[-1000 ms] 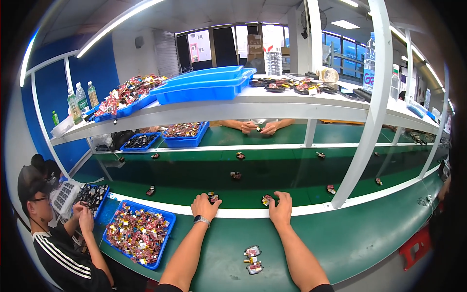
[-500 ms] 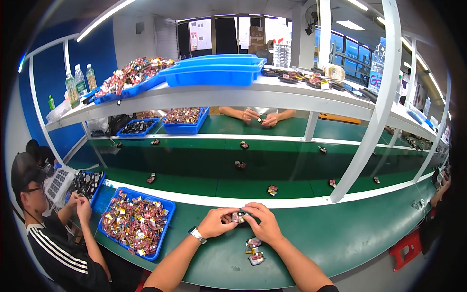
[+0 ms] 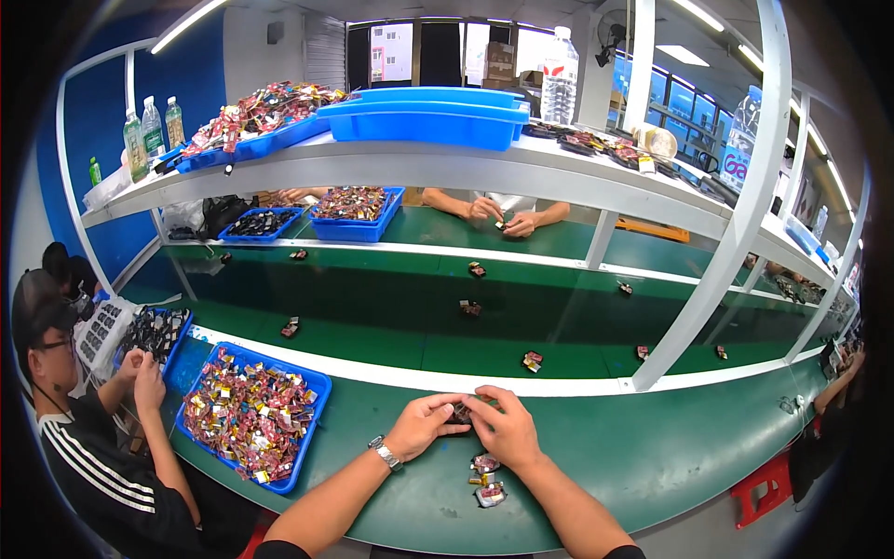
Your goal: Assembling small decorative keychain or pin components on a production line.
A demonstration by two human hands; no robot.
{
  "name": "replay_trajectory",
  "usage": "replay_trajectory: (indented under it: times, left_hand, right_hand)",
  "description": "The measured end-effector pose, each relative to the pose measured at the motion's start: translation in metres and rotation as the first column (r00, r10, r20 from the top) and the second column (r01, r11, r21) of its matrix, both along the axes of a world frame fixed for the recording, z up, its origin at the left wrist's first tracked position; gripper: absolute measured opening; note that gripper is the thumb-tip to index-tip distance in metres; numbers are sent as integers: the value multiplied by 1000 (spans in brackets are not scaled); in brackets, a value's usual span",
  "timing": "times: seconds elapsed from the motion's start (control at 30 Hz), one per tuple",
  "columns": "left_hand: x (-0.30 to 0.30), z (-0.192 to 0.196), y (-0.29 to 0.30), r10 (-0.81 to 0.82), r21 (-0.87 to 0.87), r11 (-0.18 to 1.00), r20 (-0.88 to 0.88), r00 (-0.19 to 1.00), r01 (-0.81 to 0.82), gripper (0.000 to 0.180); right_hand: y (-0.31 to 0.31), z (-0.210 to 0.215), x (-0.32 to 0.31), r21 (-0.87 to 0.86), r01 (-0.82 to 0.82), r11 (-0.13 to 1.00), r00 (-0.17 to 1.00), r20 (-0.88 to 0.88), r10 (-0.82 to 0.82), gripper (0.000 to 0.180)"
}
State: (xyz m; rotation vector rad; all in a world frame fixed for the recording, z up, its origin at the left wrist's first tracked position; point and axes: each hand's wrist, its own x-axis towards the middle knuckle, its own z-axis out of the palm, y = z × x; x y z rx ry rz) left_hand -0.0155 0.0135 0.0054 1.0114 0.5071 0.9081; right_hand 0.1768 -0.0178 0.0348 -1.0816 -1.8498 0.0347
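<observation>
The left hand (image 3: 424,424) and the right hand (image 3: 503,430) meet over the green bench (image 3: 652,466), fingers curled inward and pinching one small dark part (image 3: 460,411) between them; the left wrist carries a watch (image 3: 385,454); the part sits held just above the bench, near its far white edge.

At the far left a seated person in a striped black top (image 3: 102,475) works with both hands raised before a tray of dark parts (image 3: 154,331); just beside it lies a blue tray of shiny wrapped pieces (image 3: 251,415), close to the left forearm; just in front of the right hand, a small cluster of wrapped pieces (image 3: 484,475) rests on the bench; past the white edge, small parts (image 3: 533,361) are scattered, well apart, along the dark green belt; across it another person's hands (image 3: 503,216) handle something small; stacked blue bins (image 3: 433,114) stand on the shelf above.
</observation>
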Motion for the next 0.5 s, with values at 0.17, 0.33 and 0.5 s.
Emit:
replay_trajectory:
  times: [0.17,0.33,0.5]
  left_hand:
    - [8,0,0,63,-32,997,-83,995,-66,35]
    - [10,-1,-3,106,-5,994,-146,984,-107,33]
    - [8,-3,-2,111,-4,994,-182,977,-114,29]
  right_hand:
    - [5,1,11,94,-116,989,963,254,89,34]
    - [7,3,10,4,-148,989,962,233,143,23]
    - [9,3,16,-99,-232,968,950,189,247,20]
